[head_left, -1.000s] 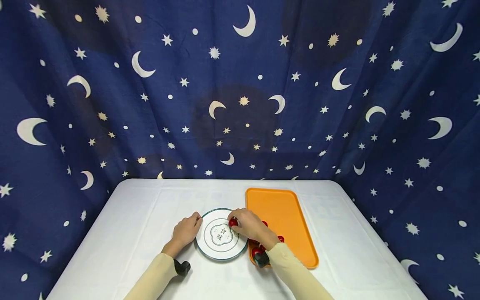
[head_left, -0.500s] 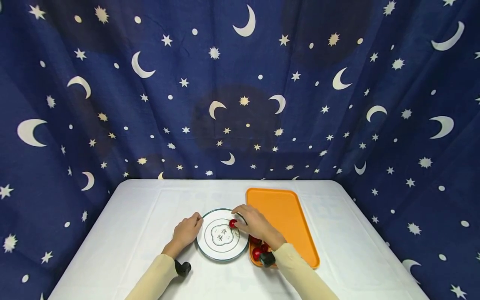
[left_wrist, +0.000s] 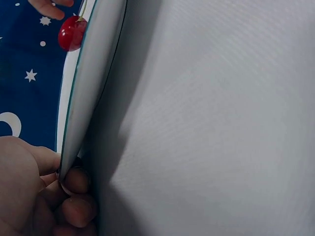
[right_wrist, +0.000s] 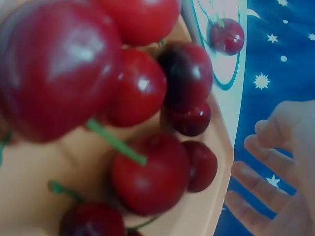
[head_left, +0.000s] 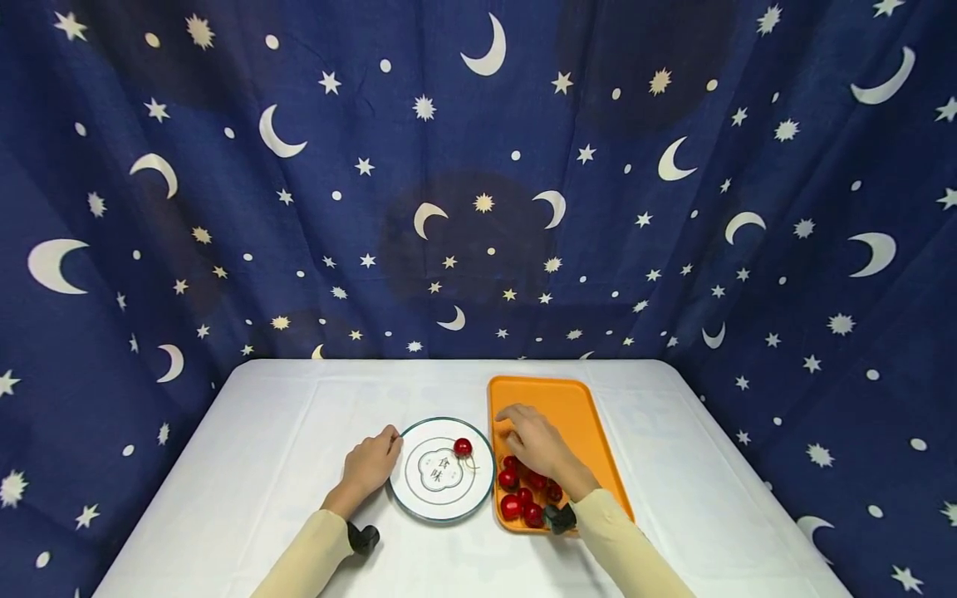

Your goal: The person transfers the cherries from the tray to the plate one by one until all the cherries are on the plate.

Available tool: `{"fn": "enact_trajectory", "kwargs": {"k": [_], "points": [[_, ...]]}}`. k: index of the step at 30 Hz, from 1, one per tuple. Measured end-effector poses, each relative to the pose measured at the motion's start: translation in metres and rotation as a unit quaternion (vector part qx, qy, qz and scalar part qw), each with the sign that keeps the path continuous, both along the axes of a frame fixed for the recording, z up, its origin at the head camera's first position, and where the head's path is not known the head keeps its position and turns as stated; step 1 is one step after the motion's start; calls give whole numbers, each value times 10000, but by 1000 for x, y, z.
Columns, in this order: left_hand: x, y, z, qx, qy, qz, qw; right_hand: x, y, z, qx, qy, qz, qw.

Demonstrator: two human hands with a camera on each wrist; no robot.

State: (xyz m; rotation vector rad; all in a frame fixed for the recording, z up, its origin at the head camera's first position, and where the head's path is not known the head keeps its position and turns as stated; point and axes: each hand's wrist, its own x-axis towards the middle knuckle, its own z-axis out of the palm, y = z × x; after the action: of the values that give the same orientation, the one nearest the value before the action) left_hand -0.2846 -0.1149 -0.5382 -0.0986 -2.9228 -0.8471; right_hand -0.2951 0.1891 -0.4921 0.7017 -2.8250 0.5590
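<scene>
A white plate (head_left: 409,490) with a green rim and printed characters lies on the table. My left hand (head_left: 370,461) pinches its left rim; the left wrist view shows the thumb on one side and curled fingertips (left_wrist: 77,180) on the other. One red cherry (head_left: 463,447) with a thin stem rests on the plate's right part. My right hand (head_left: 540,444) hovers over the orange tray (head_left: 557,399), fingers apart and holding nothing. Beneath it, several red cherries (right_wrist: 150,174), some with green stems, lie in the tray's near part, partly hidden by the hand and wrist in the head view.
The tray stands just right of the plate, its raised rim close to the plate's edge. A white cloth (head_left: 314,415) covers the table. Behind and at both sides hangs a dark blue curtain (head_left: 478,274) with moons and stars.
My right hand has let go of the cherry, leaving it on the plate, and has moved right over the tray. The left hand stays at the plate's rim.
</scene>
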Motion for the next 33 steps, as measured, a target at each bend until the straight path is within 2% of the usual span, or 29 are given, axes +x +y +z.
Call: {"fn": "enact_trajectory", "kwargs": {"k": [6, 15, 21, 33], "points": [[1, -1, 0, 31, 6, -13, 10000, 2, 9, -2, 274, -234, -400, 9986], [2, -4, 0, 22, 40, -82, 10000, 8, 15, -3, 547, -714, -689, 9936], [1, -4, -1, 11, 46, -104, 9999, 10, 17, -7, 551, -763, -716, 9930], [1, -3, -2, 20, 13, -83, 10000, 9, 22, -11, 202, -835, -456, 9953]]}}
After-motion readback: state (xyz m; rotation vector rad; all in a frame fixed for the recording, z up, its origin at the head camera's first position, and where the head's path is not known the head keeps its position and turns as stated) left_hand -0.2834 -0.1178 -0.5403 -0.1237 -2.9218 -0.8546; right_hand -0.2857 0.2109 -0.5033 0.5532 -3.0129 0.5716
